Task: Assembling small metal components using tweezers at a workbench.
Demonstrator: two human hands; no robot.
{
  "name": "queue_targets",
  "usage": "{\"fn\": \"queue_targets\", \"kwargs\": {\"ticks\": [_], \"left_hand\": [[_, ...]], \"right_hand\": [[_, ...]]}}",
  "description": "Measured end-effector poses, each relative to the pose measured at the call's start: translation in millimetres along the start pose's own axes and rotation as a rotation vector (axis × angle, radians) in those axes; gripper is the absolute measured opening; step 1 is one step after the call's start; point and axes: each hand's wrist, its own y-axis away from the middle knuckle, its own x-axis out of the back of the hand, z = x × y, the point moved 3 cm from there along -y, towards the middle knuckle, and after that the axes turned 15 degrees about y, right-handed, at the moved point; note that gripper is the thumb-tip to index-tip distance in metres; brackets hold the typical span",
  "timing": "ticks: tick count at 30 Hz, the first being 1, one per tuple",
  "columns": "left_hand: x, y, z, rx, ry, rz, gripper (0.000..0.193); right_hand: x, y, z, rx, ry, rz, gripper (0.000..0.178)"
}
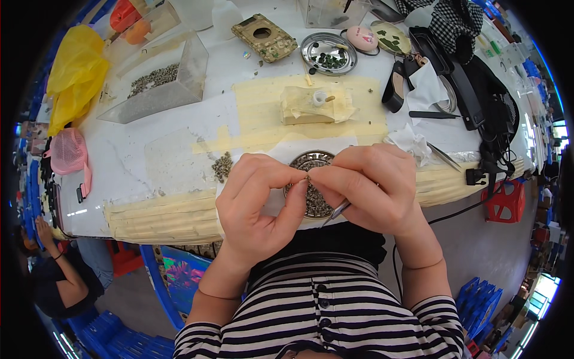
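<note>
My left hand (pixel 260 194) and my right hand (pixel 373 185) meet fingertip to fingertip over a round metal dish (pixel 311 154). Both pinch a tiny brassy part (pixel 307 178), mostly hidden between thumbs and forefingers. A pair of metal tweezers (pixel 336 213) is also tucked in my right hand, its point sticking out below the fingers. Many small greyish metal parts (pixel 318 202) fill the dish, partly covered by my hands. Beside my left hand lies a loose pile of similar small parts (pixel 222 166) on the white tabletop.
Behind the dish stands a tape-covered block (pixel 308 107) with a small white cup. A clear bin (pixel 149 105) of metal parts is at left. Farther back are a camouflage-patterned box (pixel 264 37) and a plate of dark green pieces (pixel 329 54). Another pair of tweezers (pixel 443 155) lies right.
</note>
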Motion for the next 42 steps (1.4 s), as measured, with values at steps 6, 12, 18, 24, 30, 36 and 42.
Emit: {"fn": "queue_targets", "kwargs": {"ticks": [6, 12, 18, 24, 30, 36, 42], "left_hand": [[0.4, 0.0, 1.2, -0.006, -0.010, 0.007, 0.015], [0.4, 0.8, 0.7, -0.017, -0.017, 0.016, 0.015], [1.4, 1.2, -0.2, 0.018, 0.049, 0.022, 0.015], [1.4, 1.3, -0.8, 0.040, 0.094, 0.020, 0.015], [1.6, 1.1, -0.9, 0.030, 0.091, 0.010, 0.015], [1.6, 1.5, -0.7, 0.034, 0.097, 0.009, 0.015], [2.0, 0.9, -0.3, 0.012, 0.093, -0.018, 0.016]], "right_hand": [[-3.3, 1.0, -1.5, -0.015, -0.017, 0.012, 0.029], [-1.7, -0.9, -0.4, -0.041, -0.004, -0.053, 0.024], [-3.9, -0.3, 9.2, -0.039, 0.169, -0.153, 0.040], [-5.7, -1.9, 8.0, -0.027, 0.215, -0.145, 0.041], [-7.4, -1.2, 8.1, -0.031, 0.212, -0.144, 0.041], [-6.8, -1.7, 7.5, -0.021, 0.240, -0.139, 0.040], [-4.0, -2.9, 8.1, -0.019, 0.215, -0.168, 0.040]]}}
